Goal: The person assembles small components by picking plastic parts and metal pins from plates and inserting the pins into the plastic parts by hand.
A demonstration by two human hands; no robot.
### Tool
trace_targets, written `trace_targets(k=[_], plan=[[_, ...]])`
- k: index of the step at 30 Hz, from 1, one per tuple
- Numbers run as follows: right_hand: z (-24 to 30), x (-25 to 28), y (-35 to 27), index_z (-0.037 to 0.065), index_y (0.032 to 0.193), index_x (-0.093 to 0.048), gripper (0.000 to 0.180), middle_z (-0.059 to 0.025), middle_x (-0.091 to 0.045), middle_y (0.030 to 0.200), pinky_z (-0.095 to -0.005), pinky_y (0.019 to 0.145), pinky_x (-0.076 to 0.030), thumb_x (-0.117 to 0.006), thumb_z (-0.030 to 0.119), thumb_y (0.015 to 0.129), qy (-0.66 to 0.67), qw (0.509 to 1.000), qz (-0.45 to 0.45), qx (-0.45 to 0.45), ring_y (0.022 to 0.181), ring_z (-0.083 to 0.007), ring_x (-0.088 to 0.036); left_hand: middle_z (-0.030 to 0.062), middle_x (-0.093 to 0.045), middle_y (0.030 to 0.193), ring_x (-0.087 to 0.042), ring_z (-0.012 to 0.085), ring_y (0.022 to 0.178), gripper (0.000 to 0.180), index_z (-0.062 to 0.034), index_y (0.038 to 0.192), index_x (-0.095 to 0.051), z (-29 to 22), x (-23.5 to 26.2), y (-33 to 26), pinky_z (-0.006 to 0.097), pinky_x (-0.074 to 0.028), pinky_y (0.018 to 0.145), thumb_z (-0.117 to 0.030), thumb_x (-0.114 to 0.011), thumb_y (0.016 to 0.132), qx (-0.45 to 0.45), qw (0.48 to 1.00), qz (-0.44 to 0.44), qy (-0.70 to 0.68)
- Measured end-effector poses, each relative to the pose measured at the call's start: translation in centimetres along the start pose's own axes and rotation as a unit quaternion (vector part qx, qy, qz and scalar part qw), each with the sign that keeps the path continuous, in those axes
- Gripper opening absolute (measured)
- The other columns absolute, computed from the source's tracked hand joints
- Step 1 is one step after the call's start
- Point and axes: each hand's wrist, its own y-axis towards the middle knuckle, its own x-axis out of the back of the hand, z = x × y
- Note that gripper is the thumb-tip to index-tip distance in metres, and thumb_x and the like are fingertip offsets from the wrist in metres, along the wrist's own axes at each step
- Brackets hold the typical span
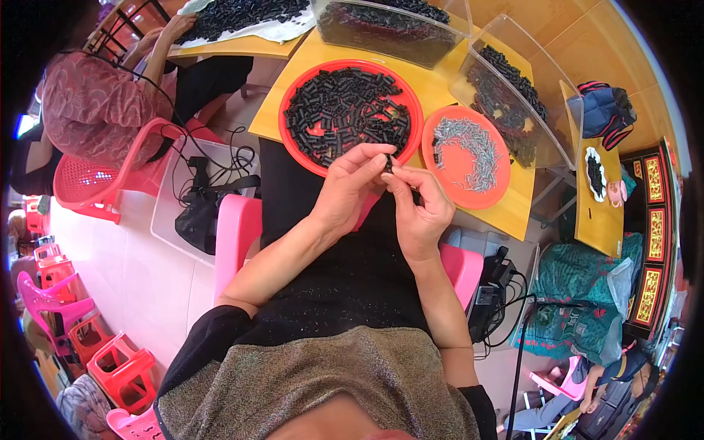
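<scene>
Between my two hands, just over the near rim of a red round tray (418, 110), I hold a small black cylindrical piece (389, 163). My left hand (348, 187) pinches it between thumb and fingers. From the other side my right hand (419, 209) grips with thumb and forefinger at the same piece; whether something small is also in that pinch is hidden. Many black cylindrical pieces (337, 110) like it fill the red tray. To its right an orange-red plate (438, 178) carries a heap of small silvery metal pins (480, 158).
Two clear plastic bins (381, 37) (506, 110) of black pieces stand at the table's back. A person in a patterned top (99, 110) works at the left on a pink chair (84, 180). Cables and a black bag (194, 224) lie in a box at left; green sacks (572, 293) stand right.
</scene>
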Motion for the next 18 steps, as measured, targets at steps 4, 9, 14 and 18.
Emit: trace_targets(k=[4,9,14,18], plan=[[0.8,0.8,0.1,-0.003,0.101,-0.074,0.013,-0.007,-0.074,0.092,-0.0265,0.074,-0.057,-0.081,-0.005,0.091,0.015,1.0,0.015,-0.02,0.079,-0.0118,-0.068,0.0037,-0.074,0.109,-0.069,0.0102,0.095,0.022,-0.006,0.129,-0.068,0.2,0.0,0.0,0.028,-0.055,0.086,-0.014,-0.065,0.108,0.018,1.0,0.012,-0.004],[2.3,2.5,3.0,0.0,0.118,-0.073,0.034,-0.01,-0.065,0.112,-0.0298,0.076,-0.06,-0.085,0.001,0.086,-0.077,0.989,0.115,0.046,0.086,-0.0152,-0.071,0.0031,-0.073,0.109,-0.068,0.0098,0.097,0.027,-0.0074,0.134,-0.064,-0.6,-0.2,0.1,0.027,-0.054,0.086,-0.015,-0.065,0.108,0.023,1.0,0.006,0.009],[2.0,3.4,4.4,0.0,0.12,-0.072,0.04,-0.0101,-0.063,0.118,-0.0356,0.085,-0.056,-0.086,0.003,0.083,-0.068,0.975,0.198,0.073,0.098,-0.0221,-0.067,0.0015,-0.071,0.109,-0.067,0.0076,0.096,0.032,-0.0082,0.138,-0.058,-1.1,-0.6,0.2,0.024,-0.053,0.084,-0.016,-0.067,0.108,0.032,0.999,0.025,0.031],[0.9,3.9,4.4,0.0,0.117,-0.071,0.038,-0.0122,-0.064,0.118,-0.0399,0.085,-0.056,-0.086,0.007,0.083,-0.103,0.966,0.201,0.124,0.099,-0.0281,-0.067,0.0002,-0.071,0.11,-0.065,0.006,0.095,0.029,-0.008,0.134,-0.061,-0.7,-0.4,0.3,0.023,-0.052,0.082,-0.02,-0.066,0.108,0.065,0.997,0.032,0.024]])
